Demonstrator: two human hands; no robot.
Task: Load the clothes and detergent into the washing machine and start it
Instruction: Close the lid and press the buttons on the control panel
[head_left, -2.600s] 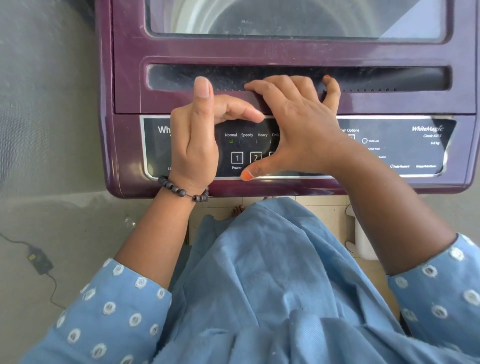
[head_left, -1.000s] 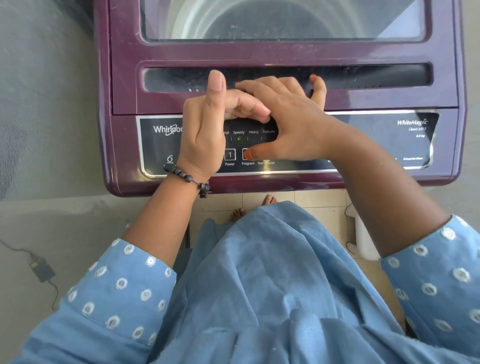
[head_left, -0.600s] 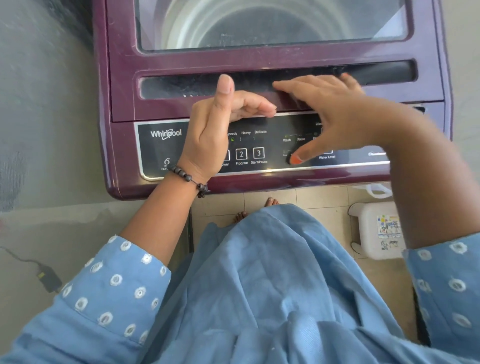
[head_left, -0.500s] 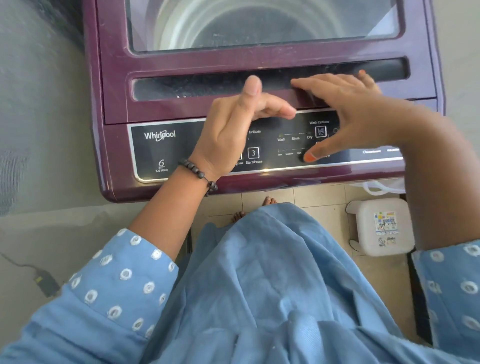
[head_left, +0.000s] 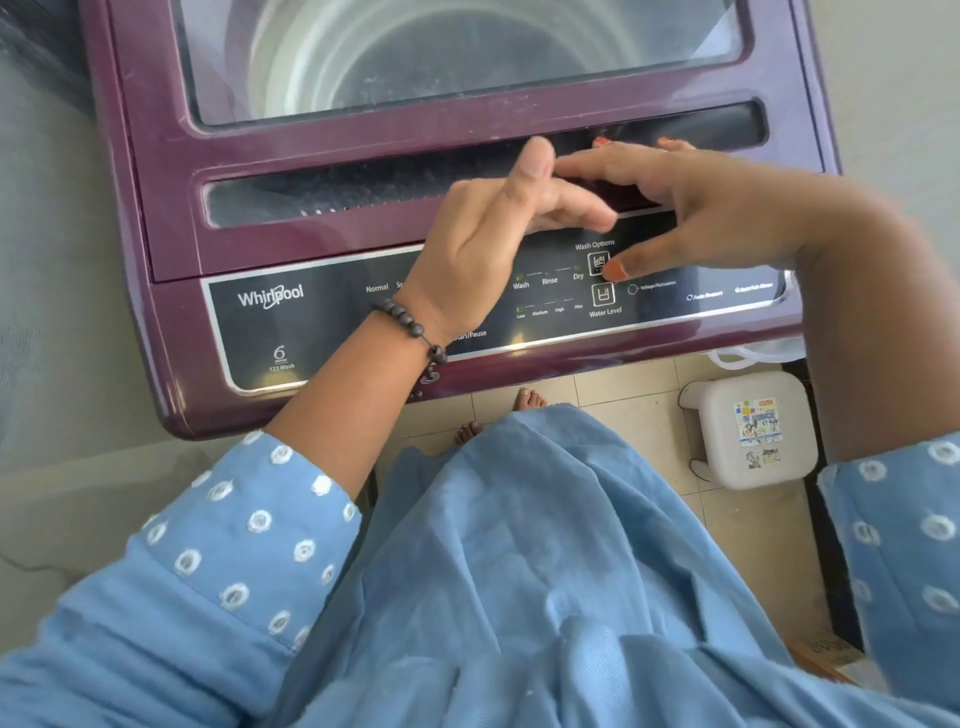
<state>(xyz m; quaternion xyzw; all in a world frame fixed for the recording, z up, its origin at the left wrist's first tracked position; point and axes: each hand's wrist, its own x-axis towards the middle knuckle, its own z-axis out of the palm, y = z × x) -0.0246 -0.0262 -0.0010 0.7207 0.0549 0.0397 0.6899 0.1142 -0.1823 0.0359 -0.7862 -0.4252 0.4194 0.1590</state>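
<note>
Right hand (head_left: 717, 208) spread flat, gripping nothing, thumb on the rigid control panel (head_left: 322, 322); its flat buttons likely need only light presses. Left hand (head_left: 498, 234) loose, empty.

A tiled floor (head_left: 613, 395) carries the purple washing machine (head_left: 171, 218) and a white stool (head_left: 748, 431).

The person wore a light blue garment (head_left: 545, 571) of soft, creased cloth. Its sleeves (head_left: 244, 525) ended below the elbow and were dotted with small white embroidered rings. A bracelet of dark round beads (head_left: 410, 328) circled the left wrist, with a small charm hanging from it. Orange polish covered the right hand's (head_left: 727, 208) nails. The feet (head_left: 530, 399) were bare.
</note>
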